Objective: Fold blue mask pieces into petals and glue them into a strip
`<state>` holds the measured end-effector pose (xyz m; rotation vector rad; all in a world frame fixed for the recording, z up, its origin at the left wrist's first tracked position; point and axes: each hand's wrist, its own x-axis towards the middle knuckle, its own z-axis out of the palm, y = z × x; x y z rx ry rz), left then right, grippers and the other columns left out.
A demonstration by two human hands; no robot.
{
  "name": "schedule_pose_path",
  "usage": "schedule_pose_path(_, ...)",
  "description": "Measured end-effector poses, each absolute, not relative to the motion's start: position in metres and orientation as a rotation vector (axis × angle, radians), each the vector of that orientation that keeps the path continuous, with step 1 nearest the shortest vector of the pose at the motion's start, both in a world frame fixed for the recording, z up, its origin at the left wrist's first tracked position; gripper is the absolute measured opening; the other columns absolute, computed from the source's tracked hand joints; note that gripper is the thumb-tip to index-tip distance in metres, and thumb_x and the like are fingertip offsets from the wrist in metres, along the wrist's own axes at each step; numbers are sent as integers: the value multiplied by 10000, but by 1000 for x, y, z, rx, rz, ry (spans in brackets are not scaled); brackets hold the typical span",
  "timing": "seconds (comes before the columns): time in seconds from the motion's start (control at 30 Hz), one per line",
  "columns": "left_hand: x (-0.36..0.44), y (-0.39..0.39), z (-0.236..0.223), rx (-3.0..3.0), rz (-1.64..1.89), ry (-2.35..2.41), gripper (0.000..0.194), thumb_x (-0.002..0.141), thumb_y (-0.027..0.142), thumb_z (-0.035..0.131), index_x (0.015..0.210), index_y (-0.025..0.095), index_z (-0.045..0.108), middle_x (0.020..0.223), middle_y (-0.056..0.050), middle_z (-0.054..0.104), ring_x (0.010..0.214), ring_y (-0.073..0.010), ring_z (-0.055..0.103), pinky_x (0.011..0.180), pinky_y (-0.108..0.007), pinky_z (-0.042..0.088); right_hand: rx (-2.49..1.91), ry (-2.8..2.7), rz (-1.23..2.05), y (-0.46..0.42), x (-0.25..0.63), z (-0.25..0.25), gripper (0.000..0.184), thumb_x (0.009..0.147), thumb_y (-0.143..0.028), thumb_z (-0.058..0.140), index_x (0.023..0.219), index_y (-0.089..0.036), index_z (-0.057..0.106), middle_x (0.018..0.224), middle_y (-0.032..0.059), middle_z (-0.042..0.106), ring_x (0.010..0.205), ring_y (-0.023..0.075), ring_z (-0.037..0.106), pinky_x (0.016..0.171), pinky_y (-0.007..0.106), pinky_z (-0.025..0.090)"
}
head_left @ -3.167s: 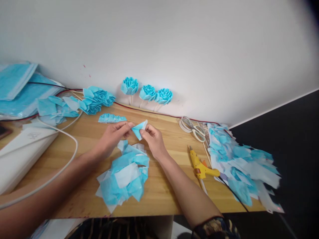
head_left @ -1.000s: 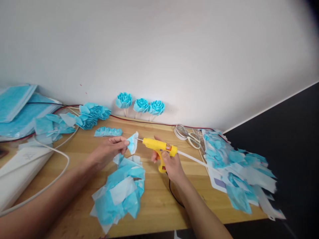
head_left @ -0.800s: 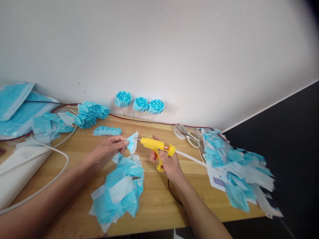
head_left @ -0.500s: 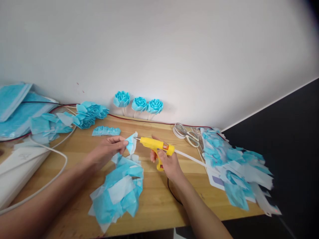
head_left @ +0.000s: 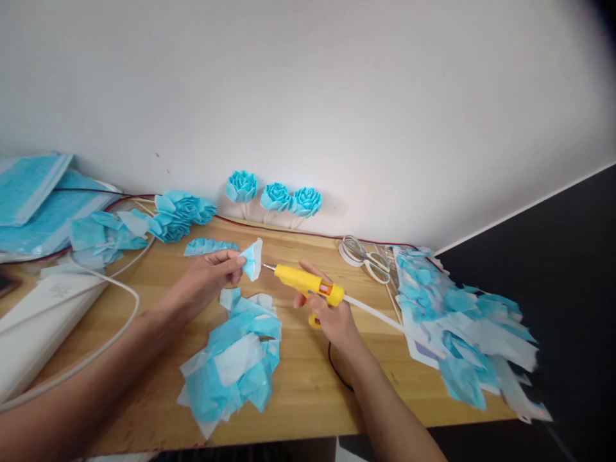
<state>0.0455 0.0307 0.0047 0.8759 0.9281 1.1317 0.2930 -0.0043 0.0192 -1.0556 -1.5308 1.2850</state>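
Between thumb and fingers, my left hand (head_left: 220,268) pinches a blue-and-white fabric petal (head_left: 251,260), its wide white edge turned to the right. My right hand (head_left: 332,314) is wrapped round a yellow glue gun (head_left: 303,281), with a long white glue stick (head_left: 375,310) coming out of its back. The metal nozzle points left and lies close to the petal's edge. Whether it touches is hard to tell. Below my hands lies a loose pile of blue and white fabric pieces (head_left: 231,369). A row of folded blue petals (head_left: 210,247) lies just behind my left hand.
Three blue fabric flowers (head_left: 276,197) on sticks stand against the wall. More flowers (head_left: 178,215) and blue sheets (head_left: 33,205) lie at left, beside a white box (head_left: 52,314) with a cable. At right are scissors (head_left: 378,266) and a heap of fabric scraps (head_left: 462,321).
The glue gun's nozzle has drawn back slightly from the petal and lowered, and the gun tilts more. The petal is raised a little. The whole view has shifted slightly.
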Motion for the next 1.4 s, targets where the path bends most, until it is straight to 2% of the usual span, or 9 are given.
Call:
schedule_pose_path(0.23,46,31,3,897,1127,916,272,745,368,782,634,164,639,563,17,562,545,-97,467,545,-238,341,-1030,-1509,1331,-4,288,19,645,851,-505,614,1407,-201,497,703,-1,633,664,153,584,675,312,509)
schedule_pose_path(0.57,47,29,6,919,1115,914,284,755,364,773,621,161,627,574,17,546,558,-97,459,549,-239,338,-1022,-1486,1360,-5,285,18,610,836,-383,618,1403,-195,497,666,-26,591,617,123,535,605,266,470)
schedule_pose_path(1.0,48,28,8,945,1125,930,301,750,382,765,601,167,615,569,14,544,549,-103,462,543,-255,319,-1074,-1496,1352,-8,284,14,614,814,-387,659,1390,-217,530,661,-29,579,602,123,505,580,257,446)
schedule_pose_path(1.2,49,27,12,977,1115,950,320,745,397,762,589,164,608,560,12,539,537,-103,445,531,-257,304,-1200,-1735,1167,-15,289,20,648,822,-435,693,1420,-270,507,828,-4,664,694,145,576,678,280,489)
schedule_pose_path(1.33,48,26,11,965,1116,926,309,754,377,758,592,164,603,560,16,538,538,-98,442,530,-249,307,-1148,-2066,969,-28,295,35,748,790,-473,737,1461,-317,445,1008,26,704,875,212,646,804,335,507)
schedule_pose_path(1.4,48,27,10,952,1135,914,306,760,377,752,598,163,606,562,14,542,545,-100,454,542,-247,321,-1051,-2231,801,-33,303,41,765,808,-440,730,1487,-335,394,1103,49,697,947,238,649,842,365,510)
